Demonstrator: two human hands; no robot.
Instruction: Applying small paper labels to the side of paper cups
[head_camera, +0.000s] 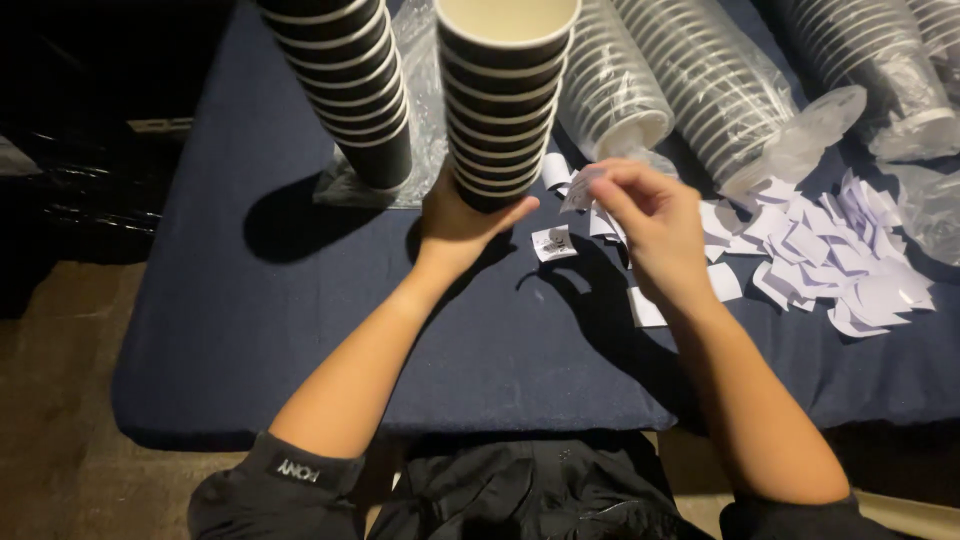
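Head view: a person's left hand (462, 222) grips the base of a tall stack of black paper cups (500, 100) at upper centre. Their right hand (650, 215) pinches a small white paper sticker (580, 188) beside it, seemingly mid-labelling; pressing it on squarely would need care.

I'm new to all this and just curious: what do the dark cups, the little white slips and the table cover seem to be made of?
The stack of dark cups the left hand steadies looks like matte ribbed paperboard with pale rims and lining. The small white slip pinched by the right hand bends and curls, so probably thin paper or sticker stock. The table cover looks like soft navy cloth without shine.
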